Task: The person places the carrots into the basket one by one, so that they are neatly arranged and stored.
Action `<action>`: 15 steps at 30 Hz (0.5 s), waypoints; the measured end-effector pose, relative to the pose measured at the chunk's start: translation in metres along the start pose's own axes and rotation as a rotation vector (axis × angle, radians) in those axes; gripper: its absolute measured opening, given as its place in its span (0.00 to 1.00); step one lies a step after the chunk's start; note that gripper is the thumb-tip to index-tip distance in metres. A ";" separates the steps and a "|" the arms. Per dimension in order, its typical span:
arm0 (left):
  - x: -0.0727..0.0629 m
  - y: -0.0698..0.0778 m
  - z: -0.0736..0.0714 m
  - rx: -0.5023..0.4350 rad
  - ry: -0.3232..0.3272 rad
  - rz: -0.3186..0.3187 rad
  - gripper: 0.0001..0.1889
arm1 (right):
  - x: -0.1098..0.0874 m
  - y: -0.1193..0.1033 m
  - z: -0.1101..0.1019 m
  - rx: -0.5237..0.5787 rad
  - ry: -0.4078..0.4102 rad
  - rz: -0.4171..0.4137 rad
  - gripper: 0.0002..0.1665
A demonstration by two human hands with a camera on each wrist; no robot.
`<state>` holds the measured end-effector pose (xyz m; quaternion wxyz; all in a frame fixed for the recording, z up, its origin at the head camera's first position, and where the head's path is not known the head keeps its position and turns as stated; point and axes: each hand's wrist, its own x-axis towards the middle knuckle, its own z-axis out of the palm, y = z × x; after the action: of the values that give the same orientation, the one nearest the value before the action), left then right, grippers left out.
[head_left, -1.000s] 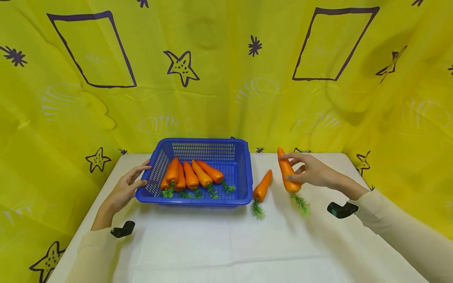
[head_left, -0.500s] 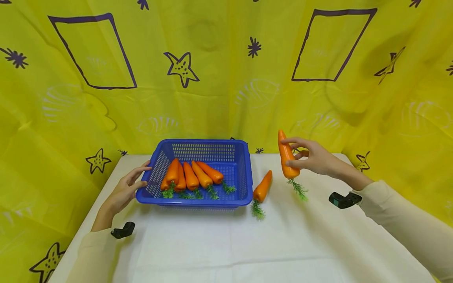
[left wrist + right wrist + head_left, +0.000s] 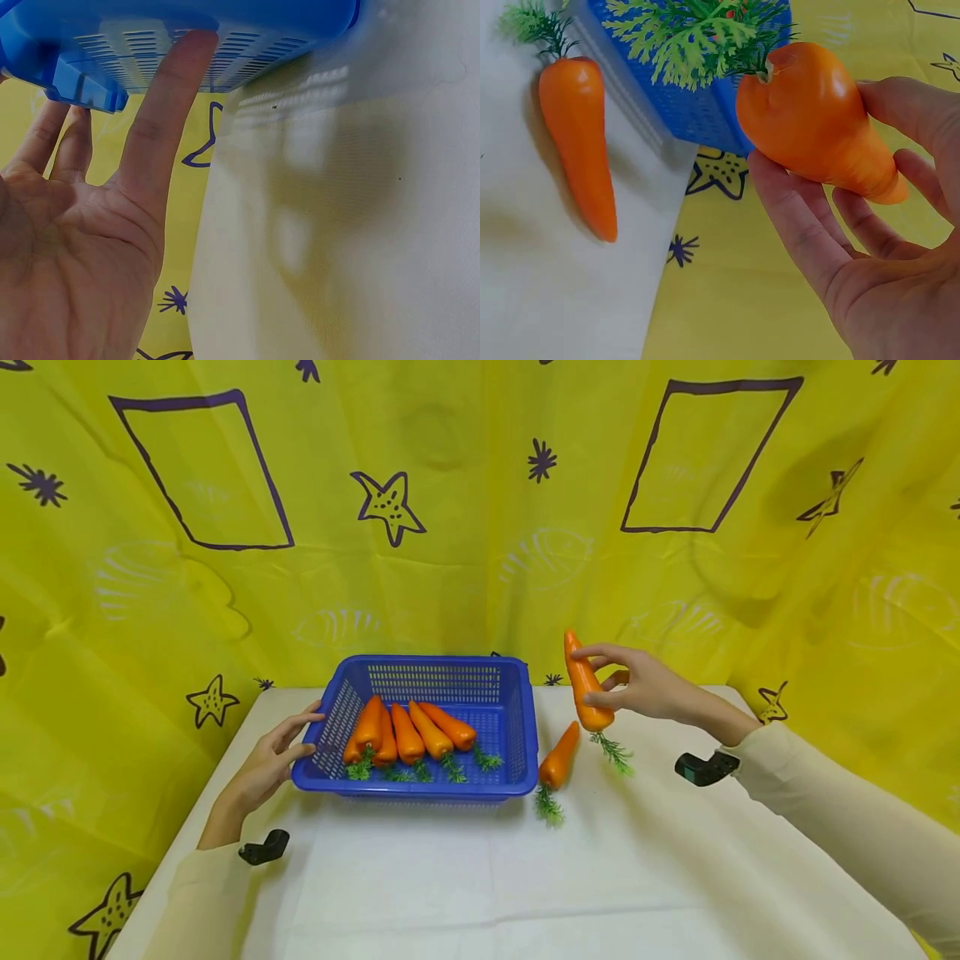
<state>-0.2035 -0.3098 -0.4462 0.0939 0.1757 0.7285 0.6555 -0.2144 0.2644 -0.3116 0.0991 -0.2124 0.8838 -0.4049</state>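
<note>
My right hand [image 3: 651, 687] pinches an orange carrot [image 3: 585, 697] between thumb and fingers, above the table and right of the basket. In the right wrist view, the held carrot's thick end [image 3: 799, 112] and green top are close to the camera. A second carrot [image 3: 560, 760] lies on the cloth beside the basket's right side. The blue plastic basket [image 3: 420, 787] contains several carrots [image 3: 408, 735], their green tops toward me. My left hand [image 3: 264, 768] rests against the basket's left side; the left wrist view shows its fairly straight thumb [image 3: 161, 112] touching the wall.
A white cloth [image 3: 480, 868] covers the table. Yellow curtains [image 3: 450, 585] with purple drawings hang behind and on both sides, right at the table's edges. A black wrist camera [image 3: 707, 768] sits on the right cuff, another device [image 3: 264, 847] on the left.
The right hand has raised the carrot from near the table, then carried it left toward the basket. The left hand and basket have stayed in place.
</note>
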 end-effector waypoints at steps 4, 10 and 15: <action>0.001 0.000 0.000 -0.002 -0.002 -0.001 0.26 | 0.014 -0.006 0.008 0.007 -0.028 -0.023 0.39; 0.002 -0.001 -0.001 -0.010 0.003 -0.002 0.25 | 0.041 -0.016 0.024 0.034 -0.080 -0.043 0.39; 0.002 -0.002 -0.001 -0.017 0.006 -0.006 0.25 | 0.065 -0.028 0.040 0.075 -0.140 -0.061 0.39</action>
<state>-0.2060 -0.3104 -0.4477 0.0951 0.1710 0.7235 0.6620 -0.2499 0.1913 -0.3169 0.1561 -0.2633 0.8519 -0.4249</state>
